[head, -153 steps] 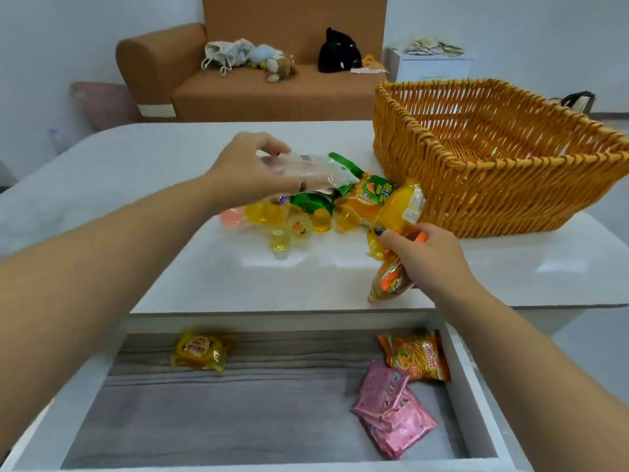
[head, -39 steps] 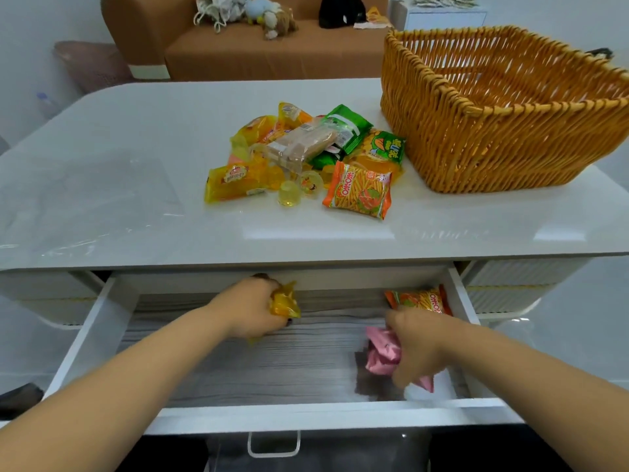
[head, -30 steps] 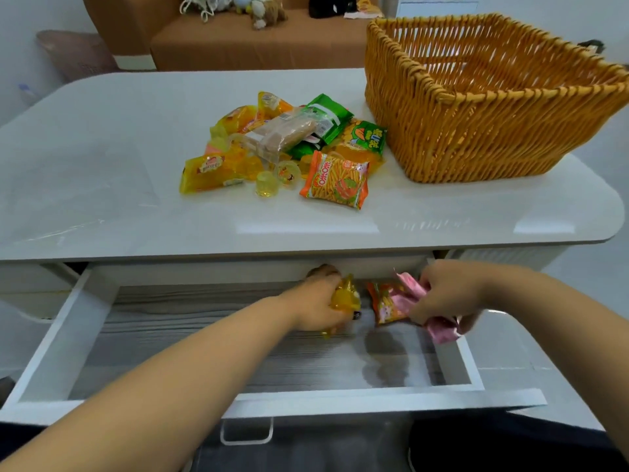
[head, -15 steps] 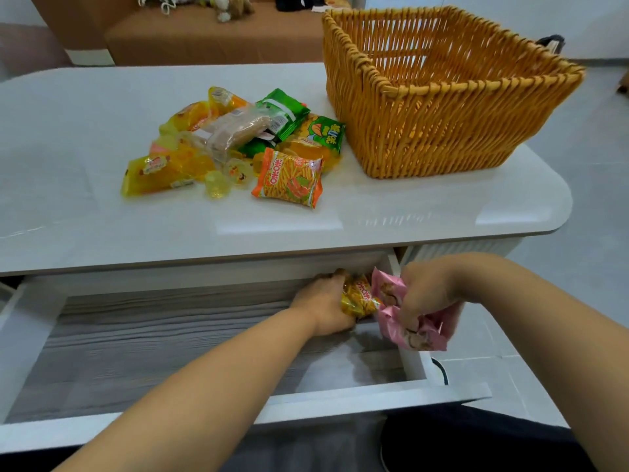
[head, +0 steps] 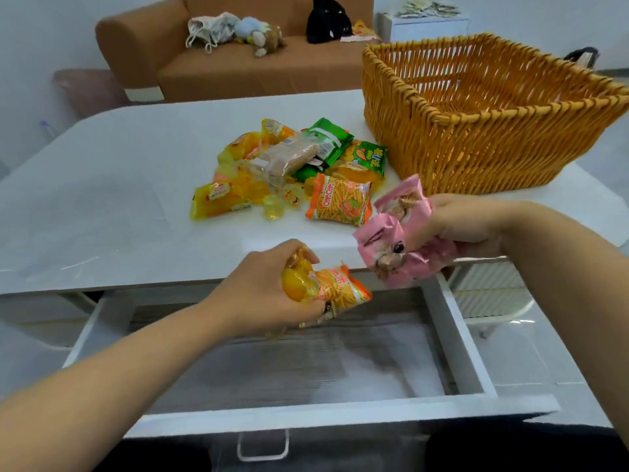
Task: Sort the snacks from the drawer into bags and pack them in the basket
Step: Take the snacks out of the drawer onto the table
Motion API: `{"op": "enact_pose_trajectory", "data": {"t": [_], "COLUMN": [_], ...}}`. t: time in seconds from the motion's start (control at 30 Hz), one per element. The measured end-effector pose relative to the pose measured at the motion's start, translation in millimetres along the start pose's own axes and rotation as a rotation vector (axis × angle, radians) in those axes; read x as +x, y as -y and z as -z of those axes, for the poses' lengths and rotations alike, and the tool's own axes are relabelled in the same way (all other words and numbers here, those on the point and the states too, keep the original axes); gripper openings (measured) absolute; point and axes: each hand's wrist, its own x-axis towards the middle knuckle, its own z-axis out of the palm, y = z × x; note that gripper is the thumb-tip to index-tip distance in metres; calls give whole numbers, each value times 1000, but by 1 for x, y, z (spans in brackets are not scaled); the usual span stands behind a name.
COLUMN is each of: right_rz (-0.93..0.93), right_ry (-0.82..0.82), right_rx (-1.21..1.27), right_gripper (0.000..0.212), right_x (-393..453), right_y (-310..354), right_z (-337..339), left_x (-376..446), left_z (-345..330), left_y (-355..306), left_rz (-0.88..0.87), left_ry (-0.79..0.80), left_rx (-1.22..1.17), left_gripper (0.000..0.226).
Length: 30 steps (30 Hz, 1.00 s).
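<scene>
The left hand [head: 269, 287] is curled around two snacks at once: a yellow jelly pack [head: 295, 284] and an orange stick pack [head: 343, 289]. They are held just above the front edge of the table [head: 102, 206], over the open drawer [head: 306, 413]. The long axis of the orange pack runs from the palm toward 4 o'clock. The right hand [head: 456, 223] is gripped around some crumpled pink packs [head: 398, 233], whose free ends point toward 9 and 11 o'clock.

The snack pile [head: 289, 172] lies on the table at about 12 o'clock from the left hand and at 10 o'clock from the right hand. The right hand is judged a little nearer to it. The basket [head: 476, 141] stands just at 12 o'clock from the right hand, beside the pile. No snack is seen in the drawer, so the next move is probably a short forward carry to the pile
</scene>
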Motion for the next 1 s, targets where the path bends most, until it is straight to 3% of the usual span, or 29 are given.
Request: {"op": "enact_pose_trajectory", "data": {"t": [0.17, 0.37, 0.53, 0.73, 0.9, 1.0], "right_rz": [143, 262, 253, 136, 144, 123], "right_ry": [-234, -528, -419, -510, -859, -874], "right_rx": [239, 447, 890, 771, 468, 326], "right_gripper": [27, 17, 12, 4, 26, 14], "right_x": [26, 52, 86, 113, 127, 136], "right_y": [20, 48, 82, 105, 93, 84], "right_z": [-17, -37, -47, -45, -23, -17], "left_x": [19, 36, 43, 51, 56, 59], "left_z": [42, 69, 87, 101, 101, 100], "left_y": [-1, 25, 44, 56, 60, 63], "left_rz": [3, 117, 191, 222, 219, 224], "left_ry": [-310, -541, -617, -655, -653, -645], "left_rx": [-161, -203, -230, -273, -277, -264], "left_gripper": [49, 45, 48, 47, 48, 49]}}
